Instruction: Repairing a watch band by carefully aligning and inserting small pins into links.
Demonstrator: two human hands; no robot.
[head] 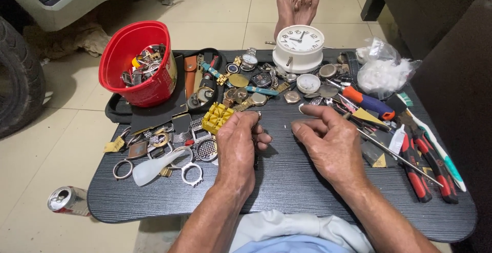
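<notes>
**Both hands at mid-tabletop, left hand closed on a small dark tool**

Your left hand (237,148) has its fingers (262,141) curled shut around a thin dark tool (255,156), whose tip pokes out below your palm; what kind of tool it is cannot be told. Your right hand (328,143) rests just beside it, loosely curled and holding nothing, its forefinger stretched toward the left hand. Both sit on the dark grained tabletop (287,181). Just above your left hand lies a yellow plastic block (217,117) among watch cases and straps. Further left stands a red bucket (136,61) of metal parts. A white alarm clock (299,48) stands at the far edge. Red-handled pliers (428,163) lie to your right.
</notes>
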